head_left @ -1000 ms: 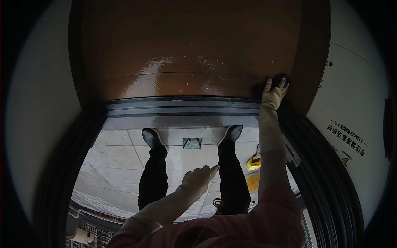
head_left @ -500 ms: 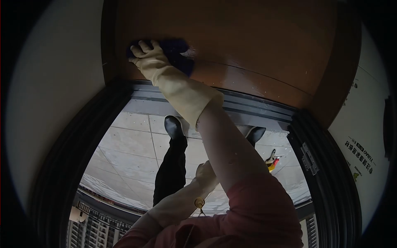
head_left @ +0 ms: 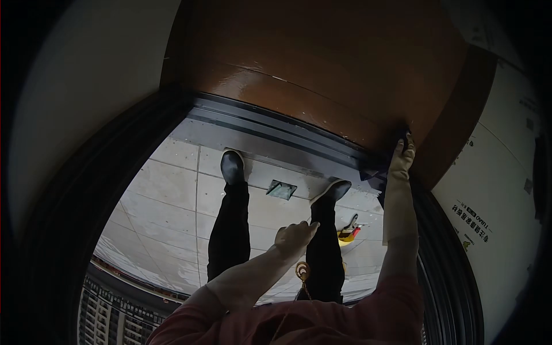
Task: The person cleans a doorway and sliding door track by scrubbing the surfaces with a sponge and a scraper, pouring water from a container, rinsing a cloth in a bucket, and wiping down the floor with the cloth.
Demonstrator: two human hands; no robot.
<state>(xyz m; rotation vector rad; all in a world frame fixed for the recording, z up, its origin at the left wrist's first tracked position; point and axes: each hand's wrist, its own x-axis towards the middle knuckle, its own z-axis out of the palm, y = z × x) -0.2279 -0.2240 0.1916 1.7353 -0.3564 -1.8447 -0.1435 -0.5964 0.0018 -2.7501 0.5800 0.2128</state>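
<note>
A long cream rubber glove covers my right hand (head_left: 404, 154), which is closed on a dark blue cloth (head_left: 374, 173) at the right end of the door track. Part of the cloth hangs over the track, and the rest is bunched under the fingers on the wet brown floor panel (head_left: 322, 63). My bare left hand (head_left: 296, 237) is curled into a fist in front of my right leg, with nothing visible in it.
A dark metal door track (head_left: 276, 126) crosses in front of my black shoes (head_left: 232, 167). A drain opening (head_left: 281, 190) lies in the pale tiles between my feet. Yellow-and-red tools (head_left: 348, 234) lie beside my right leg. Printed white protective board (head_left: 483, 195) covers the right side.
My gloved right hand has swept with the cloth from the left of the brown panel to its right end. The left fist is now more in view as my body has shifted.
</note>
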